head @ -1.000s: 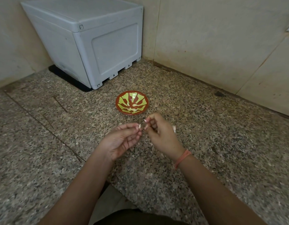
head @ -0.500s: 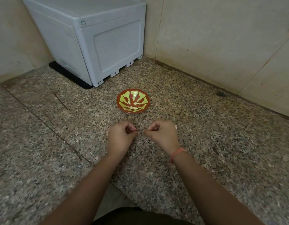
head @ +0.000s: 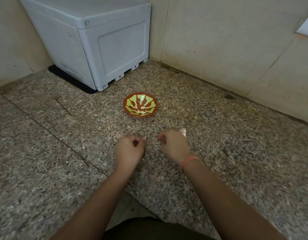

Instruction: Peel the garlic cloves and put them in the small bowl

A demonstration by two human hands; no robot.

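Standing on the speckled granite bench (head: 236,153), the small bowl (head: 140,116) is seen with a few pale peeled cloves (head: 141,111) lying in it. Both hands are held on the near side of the bowl, apart from it and from each other. The left hand (head: 129,149), nearer than the bowl and slightly to its left, is curled, its fingers (head: 141,142) pinched on a pale scrap (head: 144,138); clove or skin cannot be told. The right hand (head: 173,144), nearer than the bowl and to its right, is curled too, and a pale garlic piece (head: 182,131) is gripped, showing past the knuckles. A grey plastic box (head: 106,49) is set beyond the bowl, to its left.
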